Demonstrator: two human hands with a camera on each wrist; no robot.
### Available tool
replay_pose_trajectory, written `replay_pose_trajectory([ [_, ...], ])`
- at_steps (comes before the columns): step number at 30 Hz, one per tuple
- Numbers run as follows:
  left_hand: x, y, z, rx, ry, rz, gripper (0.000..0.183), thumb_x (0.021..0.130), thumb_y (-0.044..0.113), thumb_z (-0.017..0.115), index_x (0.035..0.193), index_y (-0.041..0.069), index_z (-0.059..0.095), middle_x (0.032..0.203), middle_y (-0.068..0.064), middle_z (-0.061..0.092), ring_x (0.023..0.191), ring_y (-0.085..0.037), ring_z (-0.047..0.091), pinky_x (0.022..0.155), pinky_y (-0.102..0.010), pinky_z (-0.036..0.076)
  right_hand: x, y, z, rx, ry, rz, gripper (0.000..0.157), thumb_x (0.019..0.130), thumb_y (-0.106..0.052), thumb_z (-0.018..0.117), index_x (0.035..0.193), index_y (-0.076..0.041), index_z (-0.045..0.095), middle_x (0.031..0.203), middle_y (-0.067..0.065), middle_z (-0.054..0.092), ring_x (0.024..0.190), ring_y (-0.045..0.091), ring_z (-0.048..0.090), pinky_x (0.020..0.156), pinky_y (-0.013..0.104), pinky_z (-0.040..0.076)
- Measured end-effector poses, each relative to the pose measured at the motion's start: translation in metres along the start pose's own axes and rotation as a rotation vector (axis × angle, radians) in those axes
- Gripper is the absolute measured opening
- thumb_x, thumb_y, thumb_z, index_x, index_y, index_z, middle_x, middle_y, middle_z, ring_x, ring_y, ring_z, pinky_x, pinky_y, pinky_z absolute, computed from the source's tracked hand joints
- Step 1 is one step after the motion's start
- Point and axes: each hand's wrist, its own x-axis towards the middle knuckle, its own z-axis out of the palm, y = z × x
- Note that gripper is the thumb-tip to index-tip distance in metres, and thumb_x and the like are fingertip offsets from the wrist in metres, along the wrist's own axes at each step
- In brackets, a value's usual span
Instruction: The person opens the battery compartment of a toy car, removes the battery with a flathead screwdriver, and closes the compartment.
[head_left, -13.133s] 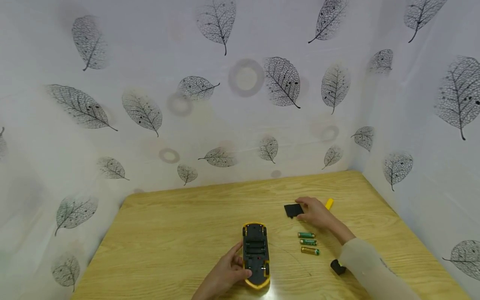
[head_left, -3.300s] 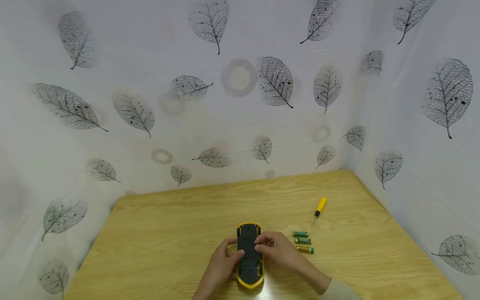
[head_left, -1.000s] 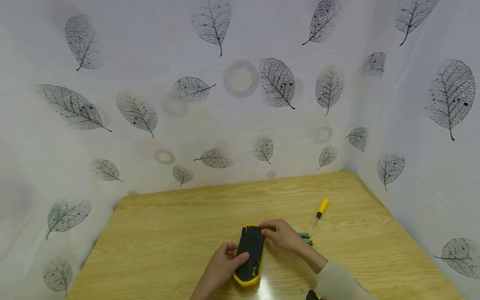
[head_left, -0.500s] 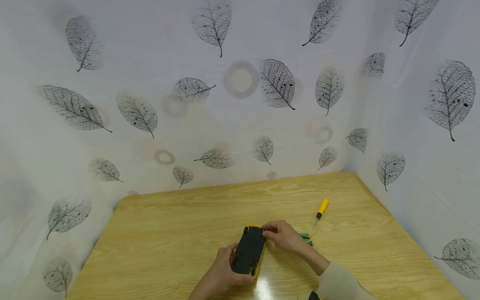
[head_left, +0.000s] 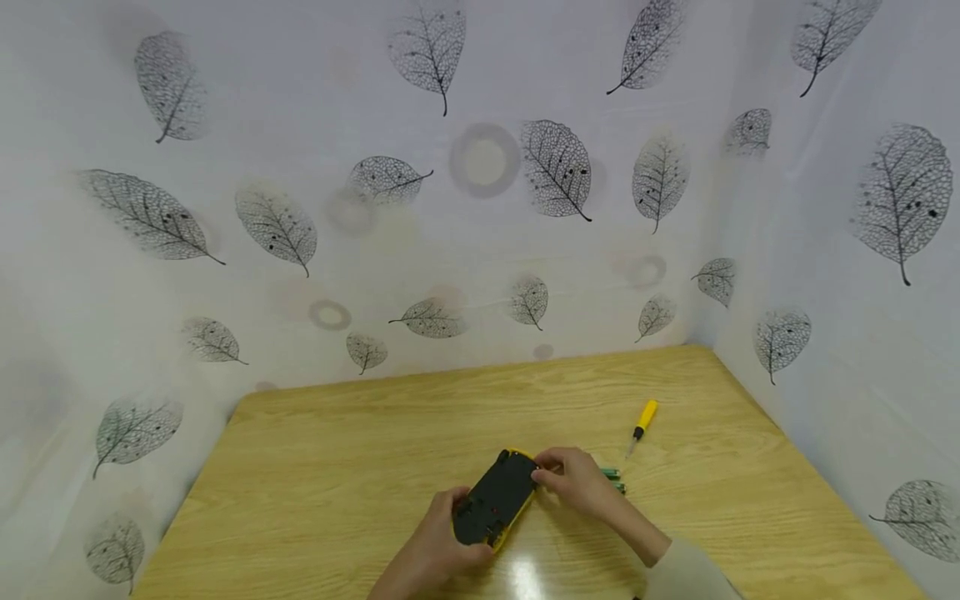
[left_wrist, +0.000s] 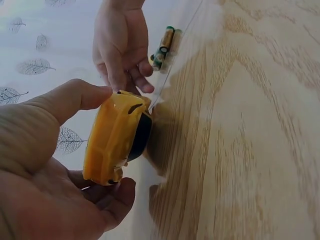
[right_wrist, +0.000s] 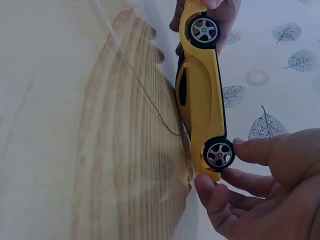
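A yellow toy car is held upside down between both hands, its black underside facing up with a flat cover over the middle. My left hand grips its near end; in the left wrist view the thumb is on one side and fingers curl round the other. My right hand pinches the far corner. In the right wrist view, the right hand has its thumb at a wheel and a fingertip at the yellow bumper. The car's roof is mostly hidden.
Green batteries lie just beyond my right hand, partly hidden by it. A yellow-handled screwdriver lies farther back on the wooden table. Leaf-printed white cloth hangs behind and at the sides.
The black cover, earlier on the table under my right hand, is now on the car's underside. Over the last second the car has turned clockwise, its near end swinging left.
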Motion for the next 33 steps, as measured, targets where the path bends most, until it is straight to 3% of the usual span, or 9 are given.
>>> replay_pose_trajectory([
  [5, -0.001, -0.001, -0.003, 0.130, 0.015, 0.071, 0.082, 0.074, 0.016, 0.081, 0.144, -0.007, 0.046, 0.138, -0.022, 0.048, 0.118, -0.034, 0.050, 0.095, -0.049, 0.044, -0.009, -0.004, 0.000, 0.018, 0.011, 0.036, 0.036, 0.097, -0.021, 0.073, 0.120, 0.007, 0.069, 0.105, 0.011, 0.071, 0.082, 0.019, 0.069, 0.065, 0.028, 0.058],
  [9, 0.002, -0.001, -0.004, 0.182, 0.024, 0.069, 0.081, 0.071, 0.011, 0.073, 0.146, -0.005, 0.049, 0.134, -0.022, 0.042, 0.118, -0.038, 0.045, 0.092, -0.050, 0.045, -0.015, -0.005, 0.000, 0.003, 0.022, 0.039, 0.040, 0.097, -0.023, 0.074, 0.122, 0.007, 0.068, 0.105, 0.011, 0.071, 0.084, 0.021, 0.069, 0.067, 0.031, 0.059],
  [12, 0.003, -0.003, -0.004, 0.183, 0.043, 0.055, 0.083, 0.070, 0.009, 0.071, 0.148, -0.005, 0.047, 0.133, -0.021, 0.041, 0.118, -0.039, 0.045, 0.094, -0.051, 0.045, -0.019, -0.006, -0.001, 0.001, 0.029, 0.042, 0.042, 0.096, -0.024, 0.075, 0.123, 0.008, 0.067, 0.104, 0.011, 0.071, 0.083, 0.021, 0.069, 0.066, 0.032, 0.059],
  [17, 0.004, -0.007, -0.005, 0.167, 0.085, 0.088, 0.082, 0.068, 0.005, 0.073, 0.144, -0.009, 0.044, 0.135, -0.022, 0.046, 0.122, -0.037, 0.049, 0.099, -0.049, 0.045, -0.024, -0.007, -0.001, 0.008, 0.047, 0.059, 0.044, 0.096, -0.026, 0.075, 0.124, 0.006, 0.067, 0.103, 0.009, 0.069, 0.081, 0.018, 0.067, 0.064, 0.028, 0.057],
  [25, 0.007, -0.014, -0.013, 0.164, 0.075, 0.145, 0.079, 0.068, 0.000, 0.072, 0.143, -0.009, 0.047, 0.138, -0.023, 0.051, 0.127, -0.040, 0.051, 0.102, -0.045, 0.045, -0.029, -0.004, -0.002, 0.008, 0.058, 0.043, 0.043, 0.090, -0.021, 0.082, 0.121, 0.005, 0.068, 0.101, 0.008, 0.068, 0.081, 0.019, 0.067, 0.064, 0.026, 0.056],
  [33, 0.011, -0.016, -0.021, 0.122, 0.015, 0.090, 0.082, 0.072, -0.001, 0.069, 0.149, -0.008, 0.042, 0.147, -0.030, 0.047, 0.131, -0.043, 0.049, 0.101, -0.052, 0.044, -0.033, -0.003, -0.003, -0.086, 0.084, -0.099, 0.036, 0.080, -0.004, 0.087, 0.112, 0.003, 0.072, 0.121, 0.022, 0.064, 0.083, 0.015, 0.066, 0.070, 0.027, 0.058],
])
